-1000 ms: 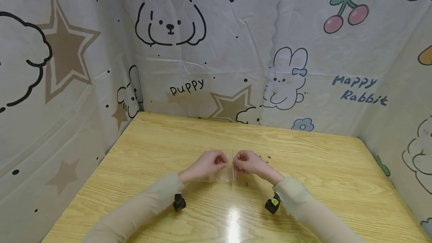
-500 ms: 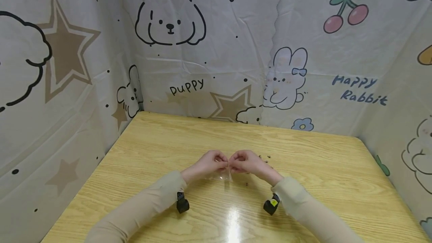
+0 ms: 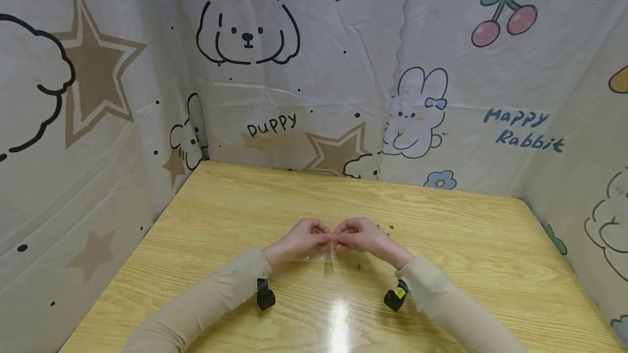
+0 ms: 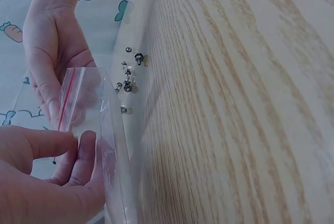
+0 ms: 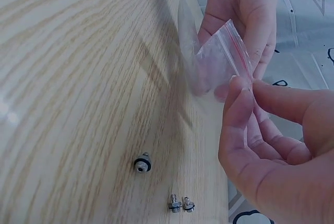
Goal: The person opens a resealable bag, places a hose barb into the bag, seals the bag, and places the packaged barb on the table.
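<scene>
A clear zip-lock bag [image 4: 90,98] with a red line along its mouth stands between the two hands. My left hand [image 3: 308,237] pinches it from the left, thumb and fingertips at the plastic. From the other side, my right hand [image 3: 362,236] grips the edge by the red line between thumb and index finger. The fingertips of both hands nearly meet at the bag's mouth in the head view. Much of the bag is hidden behind the left hand there. Past the right hand, several small metal fittings [image 4: 128,85] with dark rings lie on the table.
One fitting [image 5: 142,163] lies apart on the wood-grain table [image 3: 235,195], nearer the body than the others. A printed cloth [image 3: 319,80] hangs behind the table and along both sides. Black wrist cameras [image 3: 265,297] hang below both sleeves.
A second ago the hands were slightly apart with the bag's edge upright between them. The right hand has moved left and the left slightly right, bringing their fingertips together at the edge.
</scene>
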Tool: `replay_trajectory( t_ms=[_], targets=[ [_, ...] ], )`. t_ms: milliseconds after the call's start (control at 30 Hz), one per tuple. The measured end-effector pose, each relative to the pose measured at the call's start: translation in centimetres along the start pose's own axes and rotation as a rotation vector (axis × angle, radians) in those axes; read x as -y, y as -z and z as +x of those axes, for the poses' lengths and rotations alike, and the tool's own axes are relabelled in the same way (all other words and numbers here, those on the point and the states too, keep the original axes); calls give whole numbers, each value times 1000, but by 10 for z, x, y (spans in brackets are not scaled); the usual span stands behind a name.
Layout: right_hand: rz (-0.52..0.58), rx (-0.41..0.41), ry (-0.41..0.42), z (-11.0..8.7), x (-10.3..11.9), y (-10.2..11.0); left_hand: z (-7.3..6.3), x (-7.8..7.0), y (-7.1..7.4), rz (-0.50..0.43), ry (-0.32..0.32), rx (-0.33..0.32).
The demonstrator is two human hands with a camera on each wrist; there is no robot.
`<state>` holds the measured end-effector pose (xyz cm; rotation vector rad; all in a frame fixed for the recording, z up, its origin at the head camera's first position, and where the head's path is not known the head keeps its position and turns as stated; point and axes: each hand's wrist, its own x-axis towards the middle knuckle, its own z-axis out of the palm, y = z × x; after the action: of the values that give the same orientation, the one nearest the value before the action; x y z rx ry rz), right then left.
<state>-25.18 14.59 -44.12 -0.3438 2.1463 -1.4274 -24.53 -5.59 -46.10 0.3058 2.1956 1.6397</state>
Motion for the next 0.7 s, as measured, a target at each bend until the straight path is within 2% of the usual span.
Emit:
replay_trajectory(
  t_ms=[400, 700],
  targets=[
    [45, 10, -3, 1, 1, -1, 0, -2, 1, -44, 29, 16],
    [57, 19, 15, 0, 2, -1, 1, -3, 1, -34, 11, 3]
  ],
)
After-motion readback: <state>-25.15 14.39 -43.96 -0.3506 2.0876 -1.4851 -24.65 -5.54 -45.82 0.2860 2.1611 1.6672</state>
